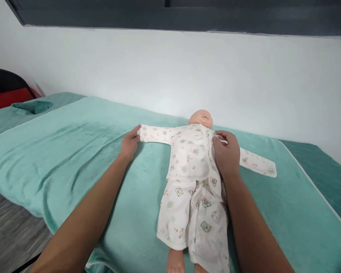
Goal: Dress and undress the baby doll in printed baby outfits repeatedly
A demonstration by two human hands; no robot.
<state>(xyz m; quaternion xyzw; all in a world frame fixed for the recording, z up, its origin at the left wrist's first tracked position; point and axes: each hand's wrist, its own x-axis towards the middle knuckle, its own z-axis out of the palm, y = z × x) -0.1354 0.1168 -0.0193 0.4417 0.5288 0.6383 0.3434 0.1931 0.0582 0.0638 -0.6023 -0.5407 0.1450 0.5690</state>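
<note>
1. The doll (201, 116) lay on a blanket (102, 121), head toward twelve o'clock.
2. At ten, the left hand (130, 144) pinched a sleeve cuff (141, 133).
3. At one, the right hand (226, 152) curled against the shirt (189, 153); whether pinching, I couldn't tell.

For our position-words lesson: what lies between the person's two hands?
In the head view, one sleeve and the shirt front lie between the left hand and right hand.

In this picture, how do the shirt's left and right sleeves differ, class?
The left sleeve is gripped by the left hand; the right sleeve has its end free. The left sleeve runs nearly level in view; the right sleeve slants downward. Both are white and printed.
</note>
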